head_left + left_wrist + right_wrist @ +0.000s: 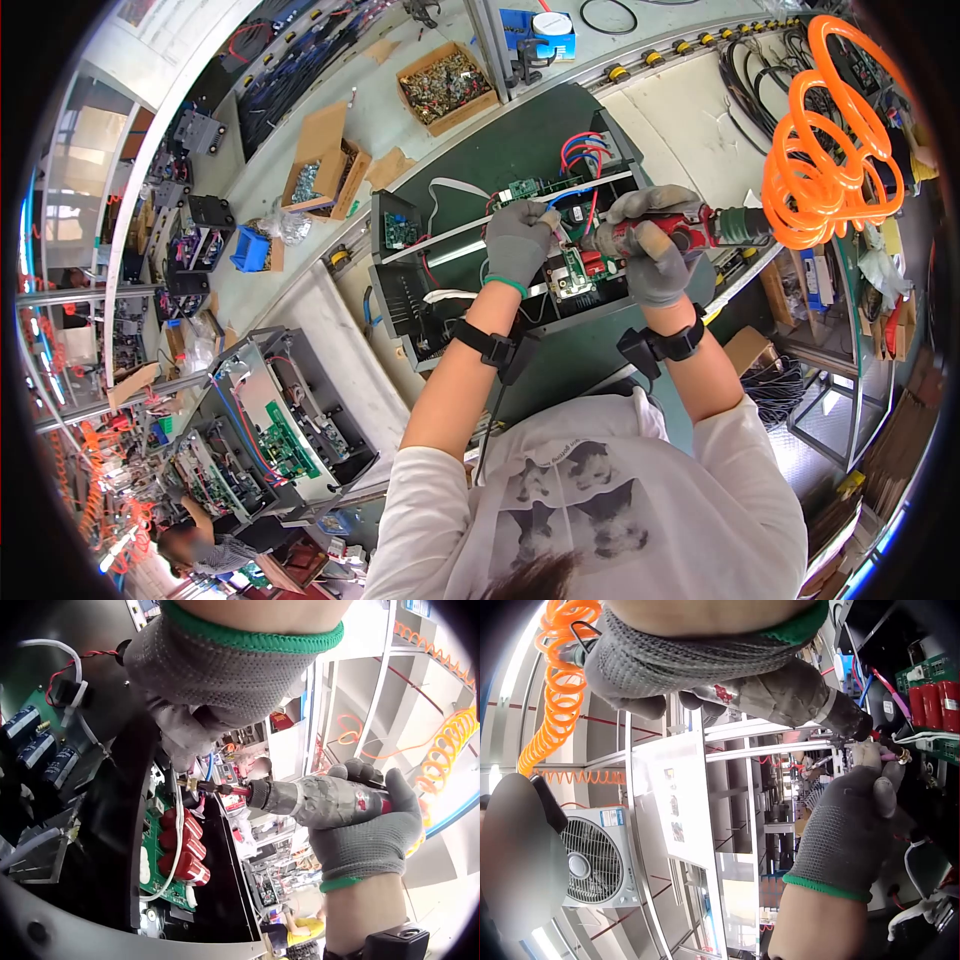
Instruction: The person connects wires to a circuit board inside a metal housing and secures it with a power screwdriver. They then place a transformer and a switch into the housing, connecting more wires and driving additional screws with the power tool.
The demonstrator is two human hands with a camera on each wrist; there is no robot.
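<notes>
My right hand (658,280) grips a tape-wrapped air screwdriver (322,801), its orange coiled hose (800,150) running off to the right. The driver's bit (225,789) points left, its brass-coloured tip right beside my left fingertips. Curled at that tip, my left hand (518,245) pinches at the end of a blue cable (572,193); the fingers partly hide the contact. Both hands wear grey gloves with green cuffs. They work over an open black metal enclosure (580,318). Inside it is a green circuit board (154,859) with several red capacitors (191,862).
Open cardboard boxes of small hardware (447,88) and screws (305,185) stand on the bench behind. A blue bin (250,250) is at the left. Another opened unit (290,430) sits at lower left, with a person (205,550) beyond. Black cables (755,90) lie at upper right.
</notes>
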